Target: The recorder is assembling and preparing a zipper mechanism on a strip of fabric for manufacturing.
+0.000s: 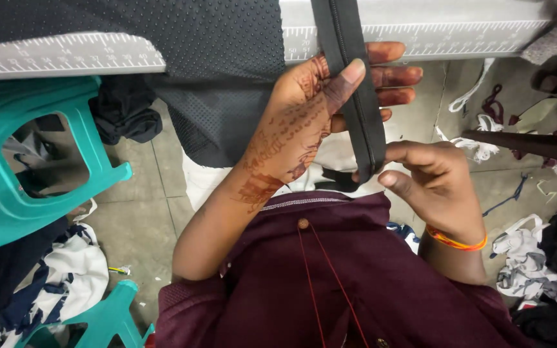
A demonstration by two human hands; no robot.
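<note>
Here, a black zipper [356, 96] is held clamped by left hand [304, 122] and right hand [436, 183] fingers; black mesh cloth [220, 71] lies unjoined on the bench [66, 58].

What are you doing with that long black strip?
A person in a maroon shirt holds a black zipper strip with both hands. The left hand pinches it higher up, thumb on the front and fingers behind. The right hand grips its lower end. The strip hangs down from a grey table edge with a ruler printed along it. Dark mesh fabric drapes over that edge. A teal stool and cloth scraps lie on the floor.
</note>
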